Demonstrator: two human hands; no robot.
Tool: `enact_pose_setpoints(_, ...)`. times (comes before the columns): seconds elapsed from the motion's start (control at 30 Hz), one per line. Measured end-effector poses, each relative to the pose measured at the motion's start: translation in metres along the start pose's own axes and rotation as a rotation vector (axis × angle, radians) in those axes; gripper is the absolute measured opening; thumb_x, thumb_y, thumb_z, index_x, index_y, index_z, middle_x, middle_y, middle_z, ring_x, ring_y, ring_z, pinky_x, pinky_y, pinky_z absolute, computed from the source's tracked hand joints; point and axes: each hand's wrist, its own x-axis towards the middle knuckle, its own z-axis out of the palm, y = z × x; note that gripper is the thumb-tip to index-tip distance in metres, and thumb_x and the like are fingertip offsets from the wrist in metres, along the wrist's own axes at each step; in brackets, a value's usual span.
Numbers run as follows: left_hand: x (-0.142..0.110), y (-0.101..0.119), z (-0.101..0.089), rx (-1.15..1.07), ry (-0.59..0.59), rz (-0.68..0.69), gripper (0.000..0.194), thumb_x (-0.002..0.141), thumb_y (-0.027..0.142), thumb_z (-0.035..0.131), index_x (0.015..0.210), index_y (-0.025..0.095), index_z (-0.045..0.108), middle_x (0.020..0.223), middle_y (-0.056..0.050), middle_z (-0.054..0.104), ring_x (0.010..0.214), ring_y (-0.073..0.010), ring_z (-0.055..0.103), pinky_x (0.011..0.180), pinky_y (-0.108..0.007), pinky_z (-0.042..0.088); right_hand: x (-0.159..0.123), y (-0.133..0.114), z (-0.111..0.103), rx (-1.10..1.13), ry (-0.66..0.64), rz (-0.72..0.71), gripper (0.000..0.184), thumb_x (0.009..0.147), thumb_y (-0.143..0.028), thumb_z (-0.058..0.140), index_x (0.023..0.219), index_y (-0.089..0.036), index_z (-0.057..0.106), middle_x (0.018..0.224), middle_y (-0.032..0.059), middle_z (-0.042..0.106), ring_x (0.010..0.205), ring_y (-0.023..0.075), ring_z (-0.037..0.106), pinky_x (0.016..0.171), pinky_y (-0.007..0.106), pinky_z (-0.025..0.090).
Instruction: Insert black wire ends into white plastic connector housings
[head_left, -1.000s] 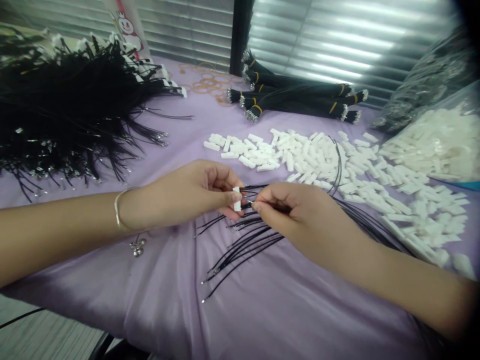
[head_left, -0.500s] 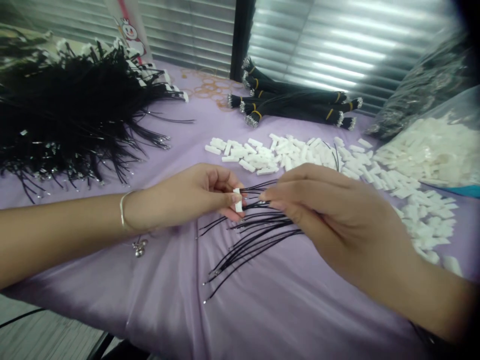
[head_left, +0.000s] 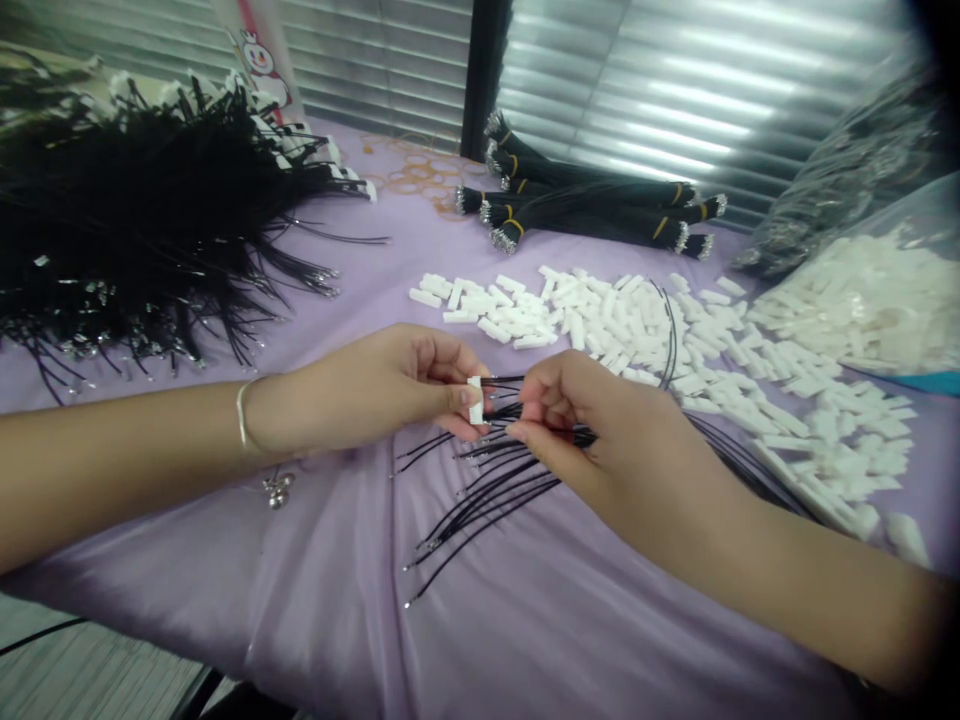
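Observation:
My left hand (head_left: 382, 390) pinches a small white plastic connector (head_left: 475, 399) upright between thumb and fingers, with thin black wires running out of its right side. My right hand (head_left: 592, 435) is closed just right of the connector, fingers curled round a thin black wire (head_left: 504, 380) close to it. Under both hands a loose fan of black wires (head_left: 480, 500) with metal tips lies on the purple cloth (head_left: 525, 620). A bracelet with a small charm circles my left wrist.
Loose white connectors (head_left: 600, 320) are scattered behind my hands, with a clear bag of more (head_left: 862, 300) at right. A big tangle of black wired pieces (head_left: 127, 220) fills the left. Banded black wire bundles (head_left: 592, 210) and rubber bands (head_left: 420, 170) lie at the back.
My right hand had lifted and spread open half a second ago; it has now come back down and closed on a wire at the connector. My left hand has held still.

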Motion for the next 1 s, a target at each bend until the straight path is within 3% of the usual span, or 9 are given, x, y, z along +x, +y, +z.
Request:
enact_pose_setpoints(0.33, 0.000, -0.002, -0.001, -0.034, -0.009, 0.003, 0.005, 0.080, 0.016, 0.058, 0.080, 0.014, 0.063, 0.077, 0.000, 0.064, 0.073, -0.0109, 0.064, 0.077, -0.027, 0.056, 0.007, 0.002, 0.002, 0.065, -0.022, 0.076, 0.010, 0.081, -0.015, 0.054, 0.080, -0.020, 0.045, 0.065, -0.0069, 0.052, 0.054, 0.0047, 0.045, 0.051, 0.017, 0.035)
enact_pose_setpoints(1.0, 0.000, -0.001, 0.000, -0.014, 0.004, -0.009, 0.004, 0.080, 0.014, 0.058, 0.080, 0.015, 0.062, 0.075, 0.001, 0.065, 0.074, -0.0120, 0.065, 0.075, -0.026, 0.056, 0.010, 0.013, -0.003, 0.366, -0.132, 0.218, 0.020, 0.077, -0.022, 0.060, 0.081, -0.021, 0.040, 0.070, -0.0043, 0.055, 0.064, 0.0104, 0.056, 0.055, 0.023, 0.041)
